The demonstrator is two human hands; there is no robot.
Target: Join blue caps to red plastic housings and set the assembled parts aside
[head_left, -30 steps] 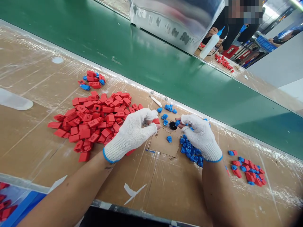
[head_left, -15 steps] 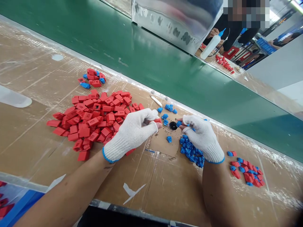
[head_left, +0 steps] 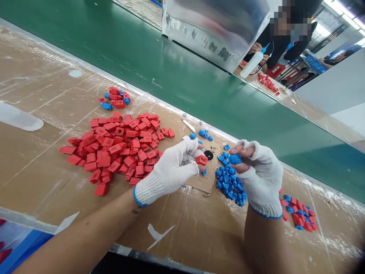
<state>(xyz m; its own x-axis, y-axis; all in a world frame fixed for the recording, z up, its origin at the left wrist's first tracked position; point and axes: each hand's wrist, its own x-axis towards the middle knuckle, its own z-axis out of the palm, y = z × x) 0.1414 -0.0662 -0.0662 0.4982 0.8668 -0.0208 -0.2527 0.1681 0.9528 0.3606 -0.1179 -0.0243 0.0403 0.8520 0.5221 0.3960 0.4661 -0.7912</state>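
White gloves with bare fingertips cover both hands. My left hand (head_left: pixel 173 167) pinches a red hollow piece (head_left: pixel 202 160), its opening facing right. Between thumb and fingers of my right hand (head_left: pixel 261 175) is a blue piece (head_left: pixel 235 159), held apart from the red one. Below it lies a pile of small blue pieces (head_left: pixel 230 182). A round black dish (head_left: pixel 209 155) sits on a cardboard sheet (head_left: pixel 201 184) between the hands, partly behind the red piece. Left of my left hand spreads a large heap of red pieces (head_left: pixel 114 146).
Mixed red and blue pieces lie at far right (head_left: pixel 302 215) and upper left (head_left: pixel 115 98). Behind the table runs a green belt (head_left: pixel 128 72) with a metal box (head_left: pixel 211 30) over it. Across it, a person's hands are near a white bottle (head_left: pixel 252 64).
My right hand has moved right and nearer, lifting the blue piece off the dish area. My left hand has shifted slightly right and down and turned the red piece, showing its opening.
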